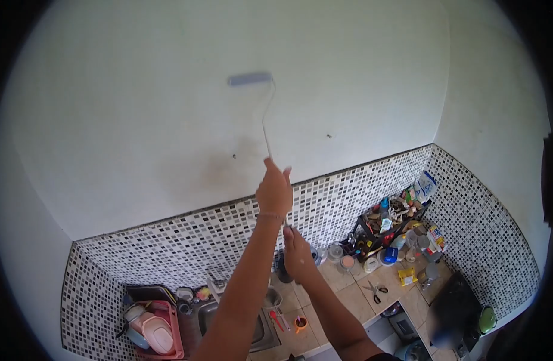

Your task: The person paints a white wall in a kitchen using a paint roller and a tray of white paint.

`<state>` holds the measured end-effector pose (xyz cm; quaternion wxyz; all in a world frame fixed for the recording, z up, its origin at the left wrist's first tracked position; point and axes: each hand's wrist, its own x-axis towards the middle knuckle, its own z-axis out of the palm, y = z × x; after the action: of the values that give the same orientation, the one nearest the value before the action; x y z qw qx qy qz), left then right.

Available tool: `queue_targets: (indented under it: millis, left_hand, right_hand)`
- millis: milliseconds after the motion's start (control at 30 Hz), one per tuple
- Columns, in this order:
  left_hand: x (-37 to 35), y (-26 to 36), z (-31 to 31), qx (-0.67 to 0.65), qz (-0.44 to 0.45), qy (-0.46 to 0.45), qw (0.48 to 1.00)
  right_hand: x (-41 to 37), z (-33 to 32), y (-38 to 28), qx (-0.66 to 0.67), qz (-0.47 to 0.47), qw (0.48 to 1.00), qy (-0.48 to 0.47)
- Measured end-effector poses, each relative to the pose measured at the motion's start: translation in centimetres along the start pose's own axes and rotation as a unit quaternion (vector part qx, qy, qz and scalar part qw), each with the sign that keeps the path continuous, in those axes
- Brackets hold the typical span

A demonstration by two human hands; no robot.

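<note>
A paint roller [250, 79] with a pale lavender sleeve is against the white wall [168, 102], slightly blurred. Its thin bent wire frame runs down to my hands. Higher of the two, my left hand [274, 191] is wrapped round the handle just below the wire. My right hand [298, 256] grips lower on the handle, in front of the tiled backsplash. Most of the handle is hidden by my fingers. Two small dark marks and a brownish stain [225, 168] show on the wall left and right of the wire.
Below lies a tiled counter [354, 295] with a sink [261, 334], a pink dish rack [177, 331], scissors [376, 291], a yellow packet [407, 276] and an orange cup [300, 325]. Jars, bottles and a filled black rack [363, 225] crowd the right corner. A black stove cover [457, 307] sits far right.
</note>
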<state>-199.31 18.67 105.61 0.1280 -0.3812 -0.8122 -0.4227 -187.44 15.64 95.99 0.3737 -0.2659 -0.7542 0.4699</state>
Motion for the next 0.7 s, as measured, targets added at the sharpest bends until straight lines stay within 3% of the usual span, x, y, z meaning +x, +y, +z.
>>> queue_targets:
  millis: [133, 333, 433, 500, 633, 700]
  left_hand:
    - [-0.8, -0.4, 0.6, 0.009, -0.019, -0.023, 1.000]
    - [-10.6, -7.9, 8.7, 0.011, -0.073, -0.039, 0.997]
    - [-11.6, -6.9, 6.4, 0.032, -0.128, -0.141, 0.981]
    - [-10.3, -6.4, 6.1, 0.012, -0.094, -0.104, 0.990]
    - [-3.9, -3.6, 4.7, -0.013, -0.052, -0.035, 0.998]
    - [0.7, -1.5, 2.3, -0.014, 0.009, 0.034, 0.999]
  right_hand:
    - [-1.1, -0.5, 0.8, -0.013, 0.019, 1.000, -0.015]
    - [-8.4, 1.0, 8.8, -0.044, 0.096, 0.993, -0.058]
    - [-9.5, 1.2, 9.2, -0.064, 0.110, 0.990, -0.064]
    - [-8.7, 0.8, 7.8, -0.074, 0.115, 0.988, -0.066]
    - [-3.2, -0.5, 2.9, -0.084, 0.010, 0.996, -0.019]
    - [0.6, -0.4, -0.3, -0.067, -0.044, 0.997, 0.004]
